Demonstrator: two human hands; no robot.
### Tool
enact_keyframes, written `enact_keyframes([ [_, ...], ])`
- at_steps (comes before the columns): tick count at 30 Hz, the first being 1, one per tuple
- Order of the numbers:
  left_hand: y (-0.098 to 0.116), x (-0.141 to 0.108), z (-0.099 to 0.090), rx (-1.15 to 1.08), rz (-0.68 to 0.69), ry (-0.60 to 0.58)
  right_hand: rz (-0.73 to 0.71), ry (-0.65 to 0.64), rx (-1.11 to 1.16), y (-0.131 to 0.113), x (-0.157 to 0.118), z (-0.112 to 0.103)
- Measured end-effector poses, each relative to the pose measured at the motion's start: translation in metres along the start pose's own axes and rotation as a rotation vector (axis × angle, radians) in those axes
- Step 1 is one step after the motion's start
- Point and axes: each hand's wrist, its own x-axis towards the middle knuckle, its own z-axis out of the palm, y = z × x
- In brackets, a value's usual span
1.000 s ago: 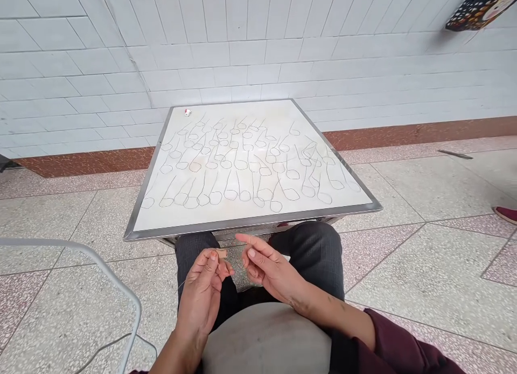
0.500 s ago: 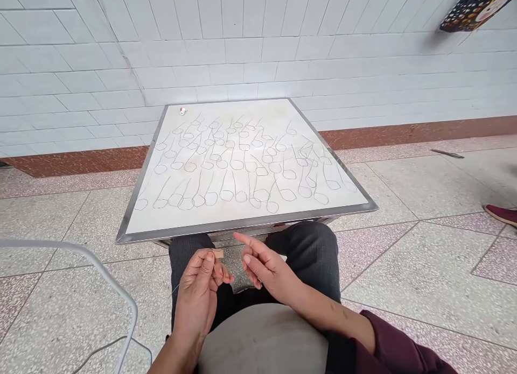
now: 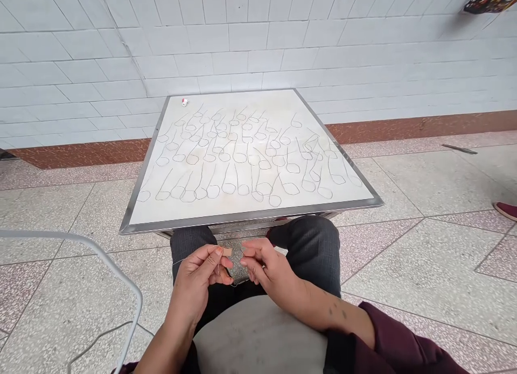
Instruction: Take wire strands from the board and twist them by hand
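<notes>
My left hand (image 3: 194,280) pinches a small tan tab (image 3: 226,252) between thumb and fingers, with a fine thread (image 3: 220,266) hanging from it. My right hand (image 3: 269,269) sits just beside it, fingertips drawn together close to the tab and thread. I cannot tell whether those fingers hold the thread. Both hands are over my lap, above dark trousers (image 3: 317,250). Ahead stands a white-topped table (image 3: 250,215) with a metal rim, covered in rows of looped dark threads (image 3: 228,175). A small white and red item (image 3: 184,101) lies at its far left corner.
A grey cloth (image 3: 258,336) covers my lap. A curved white rail (image 3: 81,238) runs along the lower left, with a thin cable (image 3: 97,341) below it. Terrazzo floor surrounds the table, backed by a white tiled wall (image 3: 242,51). Another person's maroon shoe (image 3: 505,211) shows at right.
My right hand has moved left and its spread fingers have closed toward the tab. My left hand has turned flatter around the tab. The whole view has shifted slightly.
</notes>
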Motion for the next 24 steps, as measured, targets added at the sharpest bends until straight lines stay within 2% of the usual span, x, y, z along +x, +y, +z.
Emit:
enact_keyframes([
  [2, 0.0, -0.001, -0.001, 0.015, -0.004, -0.018, -0.066, 0.041, -0.023, 0.0, -0.001, -0.001],
  [6, -0.002, -0.001, -0.003, 0.08, -0.029, -0.078, -0.223, 0.005, -0.171, 0.0, 0.0, -0.002],
  [8, -0.003, -0.001, -0.004, 0.109, -0.041, -0.096, -0.163, -0.049, -0.182, -0.002, 0.0, -0.002],
  [11, -0.004, -0.001, -0.007, 0.134, -0.059, -0.113, 0.039, -0.122, -0.131, -0.005, -0.001, -0.001],
  [13, -0.005, -0.001, -0.008, 0.163, -0.063, -0.118, 0.071, -0.137, -0.121, -0.005, -0.002, -0.002],
  [15, -0.005, -0.001, -0.009, 0.209, -0.066, -0.128, -0.039, -0.151, -0.185, -0.004, -0.003, -0.004],
  [17, -0.005, -0.001, -0.01, 0.251, -0.076, -0.145, -0.232, -0.155, -0.32, -0.002, -0.002, -0.006],
  [20, -0.003, -0.002, -0.009, 0.288, -0.1, -0.174, -0.464, -0.102, -0.53, 0.0, -0.001, -0.009],
  [24, -0.002, -0.004, -0.009, 0.318, -0.117, -0.192, -0.526, -0.068, -0.623, -0.002, 0.002, -0.011],
])
